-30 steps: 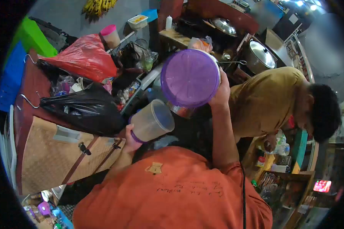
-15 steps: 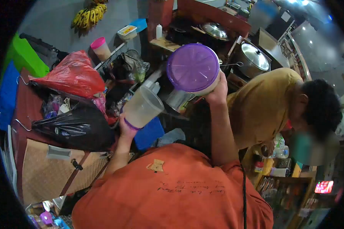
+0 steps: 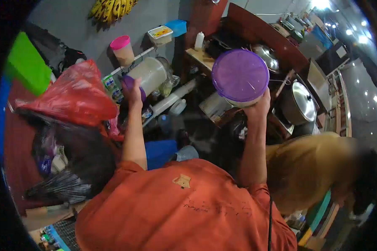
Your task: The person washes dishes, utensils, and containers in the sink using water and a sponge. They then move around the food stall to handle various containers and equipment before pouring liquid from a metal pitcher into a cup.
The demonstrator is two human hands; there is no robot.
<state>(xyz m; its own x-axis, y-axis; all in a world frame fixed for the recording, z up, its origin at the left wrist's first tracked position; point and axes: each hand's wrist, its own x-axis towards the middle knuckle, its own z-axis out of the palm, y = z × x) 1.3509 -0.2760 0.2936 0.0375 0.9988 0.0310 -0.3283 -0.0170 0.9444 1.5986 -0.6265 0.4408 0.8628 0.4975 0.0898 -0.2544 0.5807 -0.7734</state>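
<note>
Outstretched, my left hand (image 3: 133,93) curls tightly round the purple end of a jar (image 3: 150,75), its long axis slanting forward and right, near the pink-topped pot (image 3: 122,51); half a second ago it was nearer my chest. My right hand (image 3: 259,103) grips a tub (image 3: 240,76), purple top facing me.

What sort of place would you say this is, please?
Most likely a kitchen, perhaps a food stall's: a lidded metal pot stands at the right, bananas show at the upper left, and a white bottle stands on a wooden ledge.
</note>
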